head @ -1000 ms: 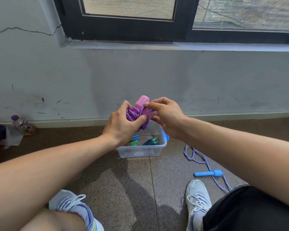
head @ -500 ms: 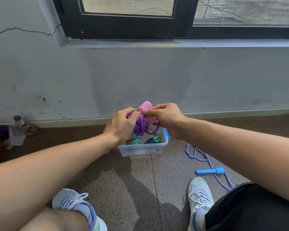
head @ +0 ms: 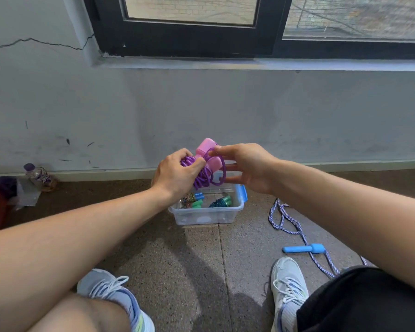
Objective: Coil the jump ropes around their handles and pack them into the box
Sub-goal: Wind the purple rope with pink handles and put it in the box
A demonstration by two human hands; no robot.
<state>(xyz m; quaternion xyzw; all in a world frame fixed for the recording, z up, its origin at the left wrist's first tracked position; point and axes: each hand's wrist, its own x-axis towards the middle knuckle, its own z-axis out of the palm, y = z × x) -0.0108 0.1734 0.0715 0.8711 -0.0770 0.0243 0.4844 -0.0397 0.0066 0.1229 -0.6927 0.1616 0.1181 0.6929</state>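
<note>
Head view, frame centre: left hand [head: 177,174] has its fingers curled tight round the purple rope [head: 203,176] coiled on the pink handles [head: 207,154], held just above the clear box [head: 207,215]. Right hand [head: 246,167] is mostly open, lower fingers straight, with index and thumb hooking one loose loop of the rope beside the handles. Box sits on the floor [head: 201,271] by the wall, with green and blue handled ropes inside; a blue-and-white rope [head: 289,224] with a blue handle [head: 302,248] lies loose right of it.
</note>
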